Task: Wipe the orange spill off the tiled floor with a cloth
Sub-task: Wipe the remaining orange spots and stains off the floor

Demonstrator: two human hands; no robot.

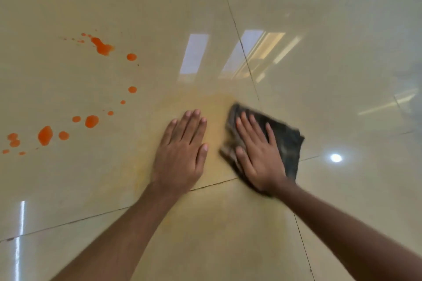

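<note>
Orange spill drops (45,135) lie scattered over the glossy beige floor tile (80,80) at the left, with a larger blotch (103,47) farther back. A pale orange smear (217,121) covers the floor between my hands. My left hand (181,155) rests flat on the floor with fingers together and holds nothing. My right hand (258,155) presses flat on a dark grey cloth (286,141), which is blurred and lies on the floor just right of the smear.
Dark grout lines (237,32) cross the floor, one running away from me and one passing under my wrists. Window and lamp reflections (335,158) shine on the tiles at the centre and right.
</note>
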